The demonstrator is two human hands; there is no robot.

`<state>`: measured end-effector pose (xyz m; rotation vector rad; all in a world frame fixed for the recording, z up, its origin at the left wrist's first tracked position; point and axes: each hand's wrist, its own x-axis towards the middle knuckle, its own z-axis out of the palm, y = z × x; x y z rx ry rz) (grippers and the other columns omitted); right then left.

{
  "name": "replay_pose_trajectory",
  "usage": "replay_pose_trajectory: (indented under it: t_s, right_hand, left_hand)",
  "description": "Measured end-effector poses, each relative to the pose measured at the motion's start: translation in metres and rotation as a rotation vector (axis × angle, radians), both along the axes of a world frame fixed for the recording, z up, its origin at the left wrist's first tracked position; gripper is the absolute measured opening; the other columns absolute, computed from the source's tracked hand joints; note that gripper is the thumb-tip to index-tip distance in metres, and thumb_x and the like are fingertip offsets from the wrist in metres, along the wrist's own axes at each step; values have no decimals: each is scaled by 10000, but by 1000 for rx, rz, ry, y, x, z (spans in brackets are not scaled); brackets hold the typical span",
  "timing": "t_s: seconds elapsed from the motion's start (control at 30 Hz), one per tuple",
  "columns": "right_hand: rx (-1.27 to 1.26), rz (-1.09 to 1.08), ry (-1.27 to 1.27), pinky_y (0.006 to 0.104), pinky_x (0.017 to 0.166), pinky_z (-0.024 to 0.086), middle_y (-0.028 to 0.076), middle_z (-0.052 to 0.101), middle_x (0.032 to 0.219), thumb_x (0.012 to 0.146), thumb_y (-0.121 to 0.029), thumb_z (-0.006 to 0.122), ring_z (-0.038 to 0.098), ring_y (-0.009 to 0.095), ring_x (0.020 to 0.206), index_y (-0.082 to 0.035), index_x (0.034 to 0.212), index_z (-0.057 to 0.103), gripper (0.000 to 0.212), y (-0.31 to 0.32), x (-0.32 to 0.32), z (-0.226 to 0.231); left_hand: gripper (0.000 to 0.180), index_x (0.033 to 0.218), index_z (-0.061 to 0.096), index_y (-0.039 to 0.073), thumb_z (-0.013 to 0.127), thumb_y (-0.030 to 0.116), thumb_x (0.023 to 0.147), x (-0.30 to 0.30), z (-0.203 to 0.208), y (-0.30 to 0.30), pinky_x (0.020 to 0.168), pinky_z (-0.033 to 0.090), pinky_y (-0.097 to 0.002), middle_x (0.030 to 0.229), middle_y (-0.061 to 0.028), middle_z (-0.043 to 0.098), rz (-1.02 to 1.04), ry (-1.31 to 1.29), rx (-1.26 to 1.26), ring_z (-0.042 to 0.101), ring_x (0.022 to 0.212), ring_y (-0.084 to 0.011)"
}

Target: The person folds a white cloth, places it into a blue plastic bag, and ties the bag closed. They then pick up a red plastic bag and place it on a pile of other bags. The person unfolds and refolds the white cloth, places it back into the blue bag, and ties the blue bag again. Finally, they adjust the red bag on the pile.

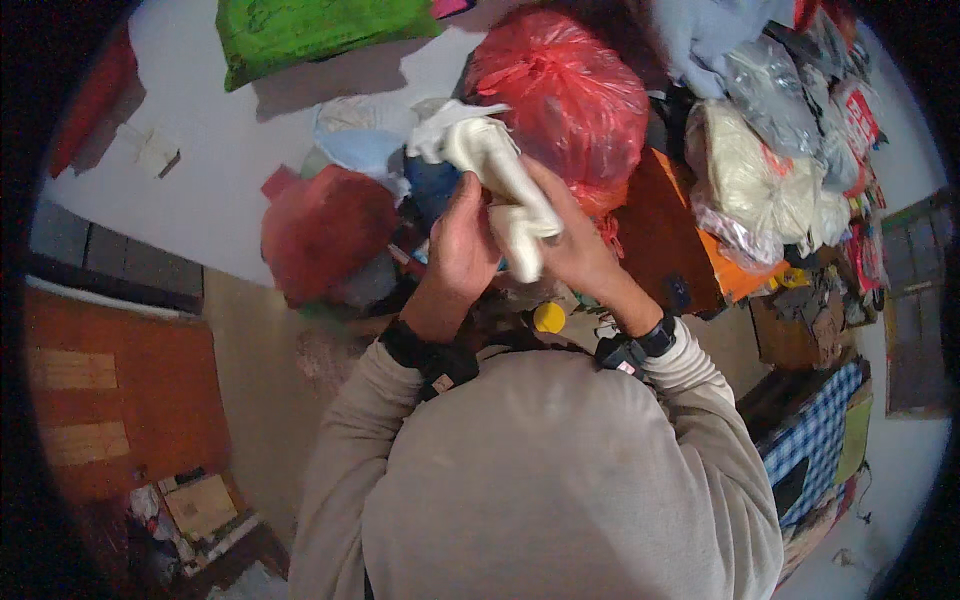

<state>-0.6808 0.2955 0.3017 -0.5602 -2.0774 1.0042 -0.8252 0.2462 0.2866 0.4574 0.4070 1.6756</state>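
A cream-white, soft cloth item, folded into a long loose bundle, is held up in front of me between both hands. My left hand is closed at its left side, with the thumb pointing up along it. On the other side my right hand grips it, fingers partly hidden behind the cloth. One end hangs down between my palms. The upper end is slightly blurred, with a whiter piece sticking out to the left. Whether it is a sock, a glove or another garment cannot be made out.
A full red plastic bag stands just beyond my hands. To the left are a dark red bundle and a light blue item; a green package lies farther back. An orange-brown box and filled clear bags crowd the right.
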Motion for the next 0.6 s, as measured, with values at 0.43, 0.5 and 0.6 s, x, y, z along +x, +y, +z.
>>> replay_pose_trajectory:
  t_s: [0.43, 0.5, 0.6]
  right_hand:
    - [-1349, 341, 890, 364, 916, 484, 132, 604, 1163, 838, -106, 546, 614, 240, 1027, 10, 1170, 549, 352, 33, 98, -83]
    - [-1144, 114, 728, 351, 918, 480, 107, 618, 1141, 839, -120, 562, 616, 216, 1018, -15, 1142, 580, 321, 30, 99, -84]
    - [-1293, 313, 794, 336, 916, 482, 89, 632, 1118, 854, -161, 572, 615, 189, 1018, -27, 1149, 581, 324, 22, 94, -84]
  left_hand:
    - [376, 1214, 484, -32, 551, 127, 880, -9, 68, -23, 775, 502, -298, 1103, -144, 612, -75, 1112, 182, 633, 903, -202]
    - [433, 1200, 505, -8, 645, 87, 801, -10, 72, -20, 819, 486, -300, 1084, -153, 607, 297, 1634, 22, 618, 946, -220]
    - [541, 1204, 502, 2, 717, 77, 713, -2, 62, -4, 902, 447, -320, 1120, -171, 579, 658, 1715, 373, 579, 1034, -256]
